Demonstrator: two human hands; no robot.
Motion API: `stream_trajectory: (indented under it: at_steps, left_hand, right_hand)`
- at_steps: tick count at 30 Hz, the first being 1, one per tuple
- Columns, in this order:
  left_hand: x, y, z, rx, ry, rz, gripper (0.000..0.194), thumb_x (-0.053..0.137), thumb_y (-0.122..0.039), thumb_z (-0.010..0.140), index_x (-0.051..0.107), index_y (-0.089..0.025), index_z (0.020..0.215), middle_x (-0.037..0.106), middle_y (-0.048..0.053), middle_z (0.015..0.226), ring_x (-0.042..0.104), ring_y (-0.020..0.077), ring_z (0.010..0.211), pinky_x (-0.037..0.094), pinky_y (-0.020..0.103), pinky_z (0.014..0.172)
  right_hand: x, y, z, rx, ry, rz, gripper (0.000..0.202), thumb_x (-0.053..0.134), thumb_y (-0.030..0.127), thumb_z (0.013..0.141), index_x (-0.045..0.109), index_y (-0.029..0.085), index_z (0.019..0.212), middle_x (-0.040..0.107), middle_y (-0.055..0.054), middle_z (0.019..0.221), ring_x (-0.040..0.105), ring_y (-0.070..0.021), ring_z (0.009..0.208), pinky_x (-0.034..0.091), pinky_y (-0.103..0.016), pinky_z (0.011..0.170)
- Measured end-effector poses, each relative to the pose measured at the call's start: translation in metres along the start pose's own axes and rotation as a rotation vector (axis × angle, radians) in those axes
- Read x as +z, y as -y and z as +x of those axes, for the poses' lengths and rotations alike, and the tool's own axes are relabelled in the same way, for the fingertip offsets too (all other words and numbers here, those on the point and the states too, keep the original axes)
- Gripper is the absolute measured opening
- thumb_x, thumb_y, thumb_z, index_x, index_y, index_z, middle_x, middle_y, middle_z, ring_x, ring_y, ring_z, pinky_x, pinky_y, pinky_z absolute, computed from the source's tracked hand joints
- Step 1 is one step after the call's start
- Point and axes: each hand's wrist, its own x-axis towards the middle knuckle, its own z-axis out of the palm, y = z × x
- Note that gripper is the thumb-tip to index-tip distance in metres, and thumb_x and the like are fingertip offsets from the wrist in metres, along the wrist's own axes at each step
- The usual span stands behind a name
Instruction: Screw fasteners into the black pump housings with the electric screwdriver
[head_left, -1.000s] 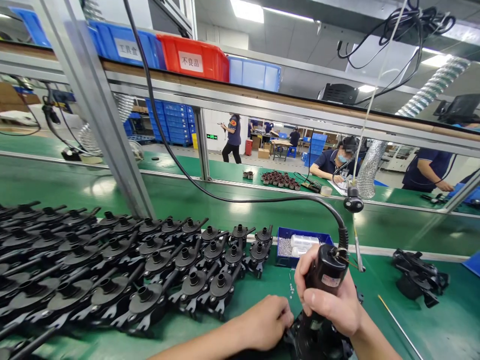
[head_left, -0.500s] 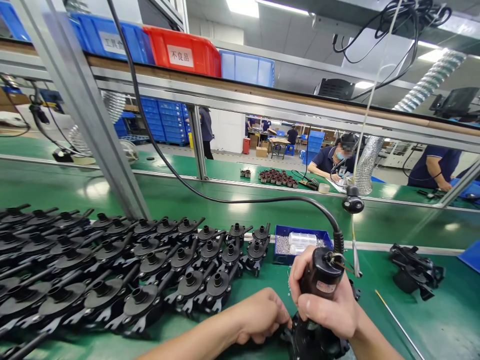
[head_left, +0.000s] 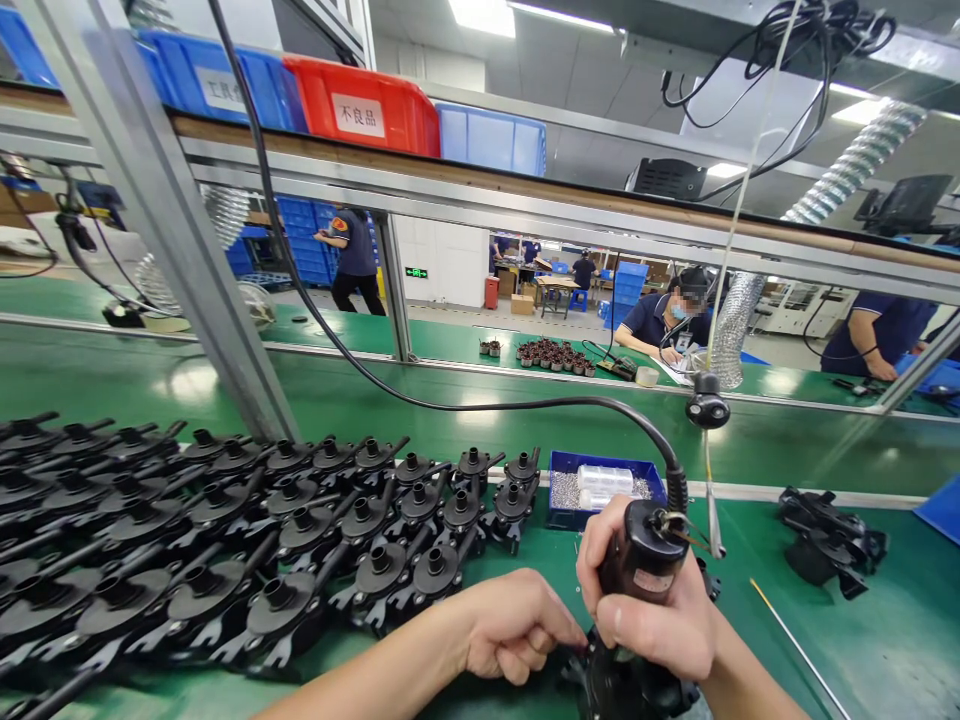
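My right hand (head_left: 675, 625) is wrapped round a black electric screwdriver (head_left: 649, 545), held upright with its cable leaving the top. Below it sits a black plastic housing (head_left: 611, 690), partly cut off by the lower edge; the screwdriver's tip is hidden. At the housing's left side is my left hand (head_left: 517, 625), its index finger reaching to the part and the other fingers curled in. Whether those fingertips pinch anything small is not visible. Rows of similar black housings (head_left: 281, 600) with round necks and long arms cover the bench on the left.
A blue tray (head_left: 559, 515) of small metal screws and clear tubes stands behind my right hand. On the right lie more black parts (head_left: 829, 545) and a thin rod (head_left: 799, 645). A hanging cord (head_left: 709, 480) drops beside the screwdriver. Across the bench, a person (head_left: 667, 315) bends over papers.
My left hand has risen slightly, its index finger now straighter against the housing. My right hand and the screwdriver stay almost in place. A person in the background has stepped left.
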Motion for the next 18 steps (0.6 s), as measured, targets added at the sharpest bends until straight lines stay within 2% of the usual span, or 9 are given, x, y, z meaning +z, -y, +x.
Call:
stream_trajectory:
  at_steps: [4,6,9,13,18]
  left_hand:
    - [0.022,0.008,-0.001,0.015,-0.215,0.244,0.038,0.091,-0.029,0.056,0.064,-0.026,0.083,0.046,-0.01,0.049,0.029,0.0082,0.034,0.011,0.019,0.034]
    - [0.031,0.009,-0.001,0.028,-0.303,0.318,0.041,0.093,-0.034,0.056,0.061,-0.028,0.08,0.045,-0.011,0.05,0.027,0.009,0.033,0.01,0.021,0.032]
    - [0.034,0.005,-0.003,0.022,-0.313,0.319,0.039,0.091,-0.036,0.054,0.057,-0.028,0.072,0.043,-0.011,0.048,0.023,0.0085,0.033,0.007,0.023,0.032]
    - [0.027,-0.004,-0.004,0.055,-0.273,0.303,0.036,0.09,-0.039,0.051,0.061,-0.026,0.067,0.044,-0.01,0.046,0.022,0.0076,0.035,0.006,0.027,0.034]
    - [0.02,0.005,0.008,0.181,-0.283,0.269,0.041,0.091,-0.038,0.046,0.061,-0.024,0.07,0.048,-0.011,0.049,0.028,0.0082,0.042,0.014,0.028,0.041]
  right_hand:
    - [0.001,-0.001,0.0,0.015,-0.001,-0.002,0.022,0.079,0.03,0.089,0.064,0.021,0.104,0.065,0.0,0.079,0.051,-0.0105,0.053,0.042,-0.023,0.049]
    - [0.001,-0.002,-0.001,0.04,-0.007,0.017,0.024,0.079,0.032,0.09,0.064,0.021,0.104,0.065,0.0,0.08,0.05,-0.0101,0.051,0.041,-0.023,0.048]
    - [0.0,-0.003,-0.001,0.014,-0.053,0.034,0.026,0.081,0.034,0.09,0.064,0.022,0.105,0.066,0.0,0.08,0.051,-0.0102,0.051,0.042,-0.023,0.047]
    - [-0.003,-0.004,0.001,-0.073,-0.174,0.012,0.026,0.083,0.035,0.09,0.064,0.023,0.104,0.067,0.0,0.079,0.055,-0.0109,0.05,0.043,-0.023,0.046]
    - [-0.006,-0.01,0.007,-0.048,-0.191,0.022,0.028,0.084,0.037,0.088,0.065,0.02,0.101,0.066,0.0,0.075,0.054,-0.0111,0.049,0.041,-0.024,0.046]
